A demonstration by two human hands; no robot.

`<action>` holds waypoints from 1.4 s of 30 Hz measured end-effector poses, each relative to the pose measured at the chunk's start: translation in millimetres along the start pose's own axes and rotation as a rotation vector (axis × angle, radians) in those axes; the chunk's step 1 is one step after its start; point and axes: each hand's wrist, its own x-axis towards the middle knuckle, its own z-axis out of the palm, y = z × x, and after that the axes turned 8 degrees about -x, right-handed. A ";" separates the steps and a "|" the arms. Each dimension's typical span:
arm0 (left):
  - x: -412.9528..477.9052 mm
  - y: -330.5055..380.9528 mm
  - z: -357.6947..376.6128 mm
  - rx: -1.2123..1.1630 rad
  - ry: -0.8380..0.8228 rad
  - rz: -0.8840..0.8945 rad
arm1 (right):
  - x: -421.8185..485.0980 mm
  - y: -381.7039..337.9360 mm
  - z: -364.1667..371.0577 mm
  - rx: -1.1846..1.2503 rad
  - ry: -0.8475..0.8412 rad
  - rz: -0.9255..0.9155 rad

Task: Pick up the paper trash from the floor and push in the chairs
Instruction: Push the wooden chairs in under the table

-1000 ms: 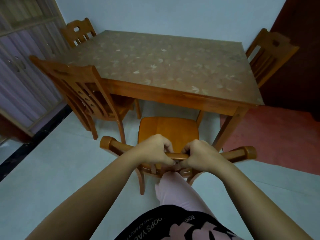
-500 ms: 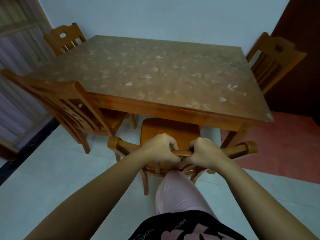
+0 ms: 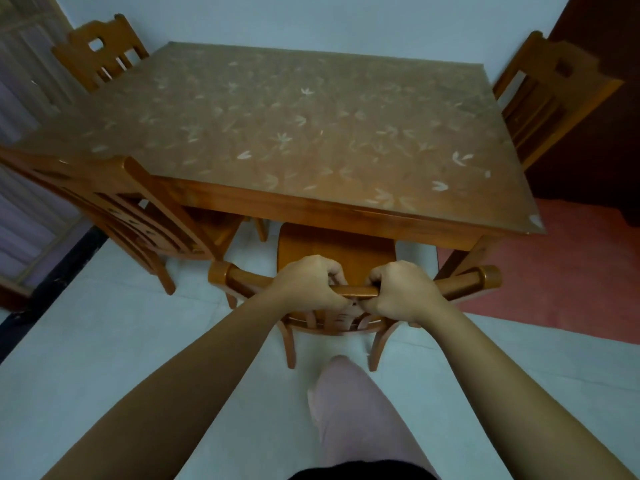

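The near wooden chair [image 3: 337, 252] is glossy orange-brown, with a slatted back and a curved top rail that ends in rounded knobs. It stands at the 6 o'clock edge of the dining table [image 3: 277, 133], its seat partly under the tabletop. Both arms reach straight forward. The left hand [image 3: 308, 285] and right hand [image 3: 401, 294] grip the rail's middle side by side, fingers curled tightly over it.

In the middle, a big wooden table [image 3: 263, 207] with a clear cover [image 3: 311, 133] full of little pale leaf shapes. Underneath, a pale floor [image 3: 104, 341], with a red patch [image 3: 561, 258] off to the right and a black strip [image 3: 72, 265] on the left. Behind, a plain light wall [image 3: 311, 19], a dark brown door [image 3: 602, 36] on the right, and a wooden frame with purple panels [image 3: 24, 216] on the left.
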 end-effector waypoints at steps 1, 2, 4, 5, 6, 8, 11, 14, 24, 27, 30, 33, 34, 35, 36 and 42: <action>-0.1 0.5 -0.2 0.006 -0.006 -0.010 | -0.1 -0.2 0.1 -0.006 -0.001 -0.001; -0.6 1.2 -0.6 0.006 -0.009 -0.019 | -0.1 -0.7 0.2 -0.009 0.002 0.000; -2.0 2.7 -1.4 0.010 -0.008 -0.032 | -0.1 -1.3 -0.1 -0.004 0.006 0.007; -2.7 3.4 -1.7 0.016 -0.008 -0.037 | -0.4 -1.8 -0.6 -0.002 0.004 0.007; -3.1 4.2 -1.6 0.024 -0.008 -0.042 | -0.9 -2.3 -1.2 0.002 0.001 0.005; -3.7 4.8 -0.6 0.031 -0.008 -0.047 | -1.4 -2.1 -1.9 0.015 -0.004 -0.007; -3.3 5.7 -0.2 0.033 -0.015 -0.067 | -0.6 0.1 -4.1 0.054 -0.035 -0.048; -2.8 7.4 -1.0 0.045 -0.027 -0.078 | 2.0 3.3 -9.3 0.144 -0.106 -0.094; 1.1 8.8 -2.1 0.088 -0.064 -0.065 | 13.9 11.8 -11.3 0.153 -0.218 -0.199; 1.9 8.6 -2.4 0.102 -0.075 -0.051 | 14.7 12.1 -12.4 0.172 -0.229 -0.211; 3.0 7.0 -2.6 0.101 -0.077 -0.022 | 17.0 13.8 -11.2 0.210 -0.249 -0.215; 2.0 5.6 -1.2 0.114 -0.083 0.018 | 19.8 13.8 -10.1 0.248 -0.267 -0.192; 1.9 5.0 -1.2 0.120 -0.085 0.032 | 21.1 13.7 -9.4 0.257 -0.275 -0.186; 2.2 4.1 -1.3 0.121 -0.085 0.044 | 22.6 13.8 -8.5 0.265 -0.283 -0.179; 2.5 3.0 -1.4 0.122 -0.083 0.051 | 23.3 13.6 -7.8 0.270 -0.288 -0.164; 1.4 0.9 -1.4 0.115 -0.046 0.078 | 20.1 12.6 -7.1 0.279 -0.256 -0.100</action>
